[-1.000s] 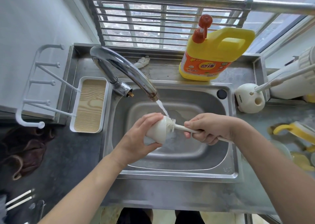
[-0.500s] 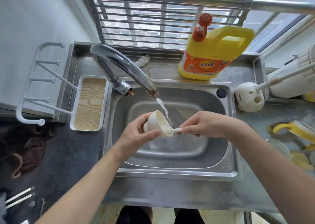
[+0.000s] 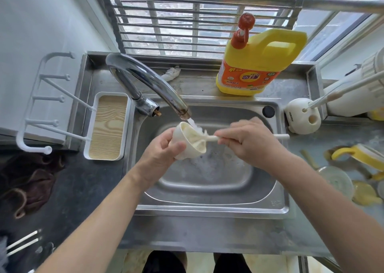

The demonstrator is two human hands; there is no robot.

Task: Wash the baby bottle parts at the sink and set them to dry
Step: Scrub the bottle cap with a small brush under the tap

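My left hand [image 3: 161, 154] grips a cream bottle cap [image 3: 187, 141] over the steel sink [image 3: 209, 207], its opening turned up and to the right. My right hand [image 3: 247, 141] holds the white handle of a bottle brush [image 3: 209, 138], whose bristle head is inside the cap. Water runs from the chrome tap [image 3: 149, 83] onto the cap's rim. Yellow bottle parts [image 3: 359, 154] and a clear round piece [image 3: 336, 179] lie on the counter at the right.
A white peg drying rack with a wood-look tray [image 3: 108, 127] stands left of the sink. A yellow detergent jug [image 3: 255, 64] sits behind it. A cream brush holder [image 3: 301, 118] with another brush is at the right. A brown cloth [image 3: 27, 181] lies at the left.
The cap has turned from sideways to opening up under the stream. The brush head, outside the cap a second ago, is now inside it. Both hands have risen towards the tap.
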